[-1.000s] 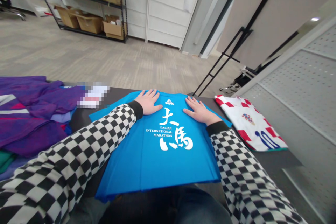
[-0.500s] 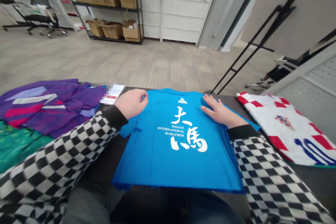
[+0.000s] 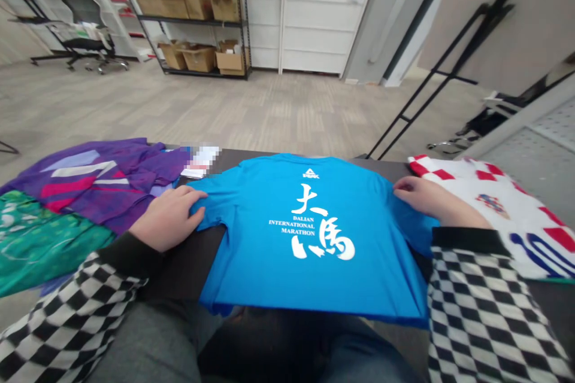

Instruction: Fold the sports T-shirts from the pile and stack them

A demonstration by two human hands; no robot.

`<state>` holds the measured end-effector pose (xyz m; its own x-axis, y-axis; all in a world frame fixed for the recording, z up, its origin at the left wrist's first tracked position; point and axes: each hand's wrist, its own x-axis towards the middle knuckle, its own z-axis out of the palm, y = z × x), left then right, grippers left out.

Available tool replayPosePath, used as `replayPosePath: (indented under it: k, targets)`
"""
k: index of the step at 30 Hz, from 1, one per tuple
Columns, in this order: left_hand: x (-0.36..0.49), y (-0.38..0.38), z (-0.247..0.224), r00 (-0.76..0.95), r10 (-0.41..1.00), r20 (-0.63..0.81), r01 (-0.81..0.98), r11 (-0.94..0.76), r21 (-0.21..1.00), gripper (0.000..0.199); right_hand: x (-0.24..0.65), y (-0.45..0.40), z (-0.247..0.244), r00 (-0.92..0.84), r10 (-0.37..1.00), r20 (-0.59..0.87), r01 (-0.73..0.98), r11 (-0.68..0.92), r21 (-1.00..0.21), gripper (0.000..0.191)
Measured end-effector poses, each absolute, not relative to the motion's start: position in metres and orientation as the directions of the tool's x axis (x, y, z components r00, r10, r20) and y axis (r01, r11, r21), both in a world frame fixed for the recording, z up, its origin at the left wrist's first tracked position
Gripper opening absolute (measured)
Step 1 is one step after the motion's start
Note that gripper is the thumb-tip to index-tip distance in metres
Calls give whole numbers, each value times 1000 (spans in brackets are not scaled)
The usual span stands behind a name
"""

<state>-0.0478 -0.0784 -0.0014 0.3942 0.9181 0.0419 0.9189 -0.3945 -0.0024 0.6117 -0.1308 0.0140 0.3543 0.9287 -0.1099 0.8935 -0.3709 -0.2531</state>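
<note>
A blue T-shirt (image 3: pixel 269 275) lies spread flat on the dark table, collar at the far side and white lettering facing up. Its bottom hem hangs over the near edge. My left hand (image 3: pixel 168 215) is closed at the left sleeve, with the fingers curled over the sleeve's end. On the other side my right hand (image 3: pixel 433 200) has thumb and fingers pinched together at the right sleeve near the shoulder; the sleeve shows beneath the hand.
Purple (image 3: pixel 135 161) and green jerseys (image 3: pixel 27 245) lie piled on the left. A white card or phone-like item (image 3: pixel 202 163) is near the far edge, partly blurred. To the right is a red-and-white checked jersey (image 3: pixel 476 191). Beyond the table stand a black stand (image 3: pixel 417 102) and a shelf with boxes (image 3: pixel 193 21).
Both hands have moved outward and toward me, from the shirt's shoulders to its sleeves. The left sleeve, earlier bunched, is now spread out. My right hand has gone from flat to pinched.
</note>
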Motion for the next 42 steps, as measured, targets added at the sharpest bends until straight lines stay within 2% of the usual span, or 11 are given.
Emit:
replayPosePath:
  k: [4,8,11,16,19,26,29,32,35,38,42]
  targets:
    - [-49,-77,-6,368,927,71,928,-361,-92,54,598,-139,15,309,948,-74,905,-317,-284,29]
    - [-30,-69,-11,494,854,167,854,-512,91,54,601,-140,15,355,935,-14,891,-343,-297,32]
    - [-15,-66,-15,557,818,145,796,-575,188,55,616,-144,13,416,909,13,874,-396,-282,31]
    - [-12,-61,-24,541,833,113,821,-552,142,54,646,-164,14,453,889,-69,853,-455,-256,23]
    - [-15,-61,-26,516,843,155,825,-537,176,55,654,-179,16,473,878,-76,843,-477,-249,21]
    - [-27,-57,-16,560,822,100,801,-569,187,52,636,-195,-6,573,818,53,793,-537,-287,33]
    - [-30,-57,-10,584,805,100,779,-591,208,55,608,-210,-7,586,771,249,802,-508,-313,41]
    - [-22,-74,-1,579,794,185,752,-608,254,56,568,-242,0,526,758,386,847,-427,-316,45]
    - [-8,-106,9,646,733,213,656,-676,335,47,529,-283,3,376,867,325,909,-278,-311,40]
    - [1,-132,9,766,633,112,555,-739,383,38,508,-317,-4,233,947,221,933,-154,-325,31]
    - [-6,-138,2,789,612,58,551,-745,377,30,503,-334,-17,220,938,267,917,-106,-384,31]
